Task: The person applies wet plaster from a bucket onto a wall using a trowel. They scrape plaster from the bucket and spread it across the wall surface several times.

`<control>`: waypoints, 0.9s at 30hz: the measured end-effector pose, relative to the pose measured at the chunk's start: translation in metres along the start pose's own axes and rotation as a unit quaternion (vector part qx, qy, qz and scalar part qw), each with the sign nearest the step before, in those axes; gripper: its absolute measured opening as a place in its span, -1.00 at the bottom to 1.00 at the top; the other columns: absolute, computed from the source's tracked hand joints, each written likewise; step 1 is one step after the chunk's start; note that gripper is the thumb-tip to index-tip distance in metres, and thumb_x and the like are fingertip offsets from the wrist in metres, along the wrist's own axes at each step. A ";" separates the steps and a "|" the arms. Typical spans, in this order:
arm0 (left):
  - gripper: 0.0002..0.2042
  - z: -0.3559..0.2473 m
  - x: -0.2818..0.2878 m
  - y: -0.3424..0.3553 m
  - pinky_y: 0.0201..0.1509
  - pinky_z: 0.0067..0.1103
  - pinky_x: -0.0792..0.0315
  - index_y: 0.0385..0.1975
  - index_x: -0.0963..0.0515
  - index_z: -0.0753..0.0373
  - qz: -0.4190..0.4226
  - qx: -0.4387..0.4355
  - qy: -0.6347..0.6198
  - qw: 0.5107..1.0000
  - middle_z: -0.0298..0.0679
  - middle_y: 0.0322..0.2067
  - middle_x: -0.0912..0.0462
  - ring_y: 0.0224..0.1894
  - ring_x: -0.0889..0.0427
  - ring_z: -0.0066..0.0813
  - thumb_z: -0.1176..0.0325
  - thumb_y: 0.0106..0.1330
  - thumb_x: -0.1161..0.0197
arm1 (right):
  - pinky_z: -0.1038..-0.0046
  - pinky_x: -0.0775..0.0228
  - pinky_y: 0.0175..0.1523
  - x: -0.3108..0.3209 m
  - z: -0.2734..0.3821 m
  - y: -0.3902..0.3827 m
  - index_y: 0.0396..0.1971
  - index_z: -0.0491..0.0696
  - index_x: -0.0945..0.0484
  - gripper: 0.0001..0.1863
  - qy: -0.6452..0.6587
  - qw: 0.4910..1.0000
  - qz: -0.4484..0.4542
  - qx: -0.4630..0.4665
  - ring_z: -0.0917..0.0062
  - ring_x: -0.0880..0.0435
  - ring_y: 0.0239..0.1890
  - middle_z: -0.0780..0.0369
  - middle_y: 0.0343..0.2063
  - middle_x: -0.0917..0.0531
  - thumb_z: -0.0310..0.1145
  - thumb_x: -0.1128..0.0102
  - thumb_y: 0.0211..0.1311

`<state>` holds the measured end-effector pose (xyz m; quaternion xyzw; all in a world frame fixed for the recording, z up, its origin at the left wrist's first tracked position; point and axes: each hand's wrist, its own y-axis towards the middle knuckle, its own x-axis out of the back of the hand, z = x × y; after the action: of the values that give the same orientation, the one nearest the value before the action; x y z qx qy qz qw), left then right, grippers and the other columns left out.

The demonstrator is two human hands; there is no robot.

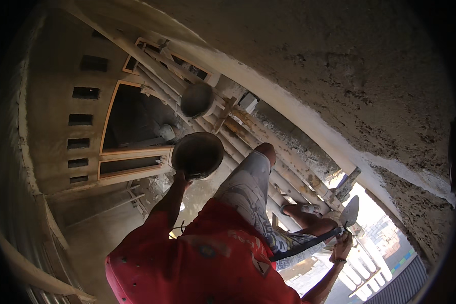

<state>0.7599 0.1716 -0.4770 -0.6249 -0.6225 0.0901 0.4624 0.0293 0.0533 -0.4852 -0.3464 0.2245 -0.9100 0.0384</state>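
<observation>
My left hand (183,179) is closed on the near rim of a round, dark mortar pan (200,154), out in front of my left arm. Shadow hides most of what the pan holds. Out to the right, my right hand (342,245) is wrapped round the handle of a trowel (349,212), whose grey pointed blade tilts upward near the wall. A long dark strip (309,245) runs from my red shirt to this hand; I cannot tell what it is. A second dark pan (196,100) sits farther off on the poles.
Long wooden poles (233,140) form a scaffold under my legs. Along the right stands a rough, partly plastered wall (370,91). Past the left pan is a wood-framed opening (104,133) in a wall with small square holes. Bright ground shows far below at lower right.
</observation>
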 end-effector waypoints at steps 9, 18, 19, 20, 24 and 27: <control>-0.74 0.114 -0.058 0.116 -0.10 -0.28 -0.51 -0.17 -0.50 0.27 0.012 -0.038 -0.133 0.990 -0.17 -0.27 -0.57 -0.23 -0.60 -0.23 0.34 0.15 -0.16 | 0.11 -0.44 -0.33 -0.139 0.095 0.228 -0.20 -0.09 -0.41 -0.67 -0.187 0.910 0.297 0.222 0.02 -0.61 -0.41 0.04 -0.46 -0.62 -0.42 -0.24 0.00; -0.67 0.137 -0.095 0.183 -0.08 -0.30 -0.51 -0.16 -0.54 0.17 0.168 -0.051 -0.391 0.904 -0.24 -0.18 -0.64 -0.18 -0.61 -0.25 0.35 0.01 -0.07 | 0.05 -0.46 -0.26 -0.321 0.144 0.341 -0.18 -0.10 -0.38 -0.60 -0.312 0.802 0.362 0.357 -0.02 -0.60 -0.39 -0.03 -0.46 -0.62 -0.33 -0.28 -0.02; -0.64 0.138 -0.090 0.189 -0.06 -0.29 -0.51 -0.17 -0.55 0.18 0.161 -0.070 -0.416 0.892 -0.23 -0.17 -0.64 -0.16 -0.61 -0.21 0.37 -0.04 -0.05 | 0.05 -0.46 -0.27 -0.335 0.144 0.348 -0.18 -0.10 -0.38 -0.61 -0.316 0.794 0.358 0.377 -0.01 -0.61 -0.40 -0.03 -0.48 -0.62 -0.34 -0.29 -0.02; -0.63 0.149 -0.078 0.197 -0.05 -0.28 -0.51 -0.17 -0.55 0.18 0.142 -0.069 -0.442 0.883 -0.23 -0.16 -0.64 -0.15 -0.61 -0.21 0.37 -0.04 -0.05 | 0.05 -0.46 -0.28 -0.347 0.145 0.351 -0.18 -0.10 -0.38 -0.61 -0.319 0.785 0.373 0.378 -0.01 -0.61 -0.40 -0.03 -0.48 -0.62 -0.34 -0.29 -0.02; -0.59 0.184 -0.040 0.228 -0.02 -0.29 -0.50 -0.13 -0.54 0.15 0.092 -0.070 -0.519 0.847 -0.22 -0.11 -0.63 -0.09 -0.60 -0.18 0.37 -0.07 -0.01 | 0.10 -0.48 -0.30 -0.367 0.139 0.364 -0.19 -0.09 -0.39 -0.63 -0.346 0.762 0.388 0.385 0.01 -0.62 -0.41 0.00 -0.54 -0.61 -0.35 -0.29 -0.01; -0.58 0.208 -0.017 0.244 0.04 -0.23 -0.47 -0.05 -0.49 0.15 -0.002 -0.055 -0.551 0.832 -0.17 -0.02 -0.58 0.00 -0.56 -0.15 0.33 0.03 0.03 | 0.12 -0.48 -0.32 -0.370 0.120 0.374 -0.18 -0.09 -0.39 -0.59 -0.367 0.758 0.407 0.353 0.03 -0.63 -0.42 0.00 -0.53 -0.62 -0.32 -0.31 -0.03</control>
<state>0.7828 0.3033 -0.7686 -0.4943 -0.7796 0.3845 0.0078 0.3549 -0.2441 -0.7960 -0.4916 -0.0244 -0.6263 0.6046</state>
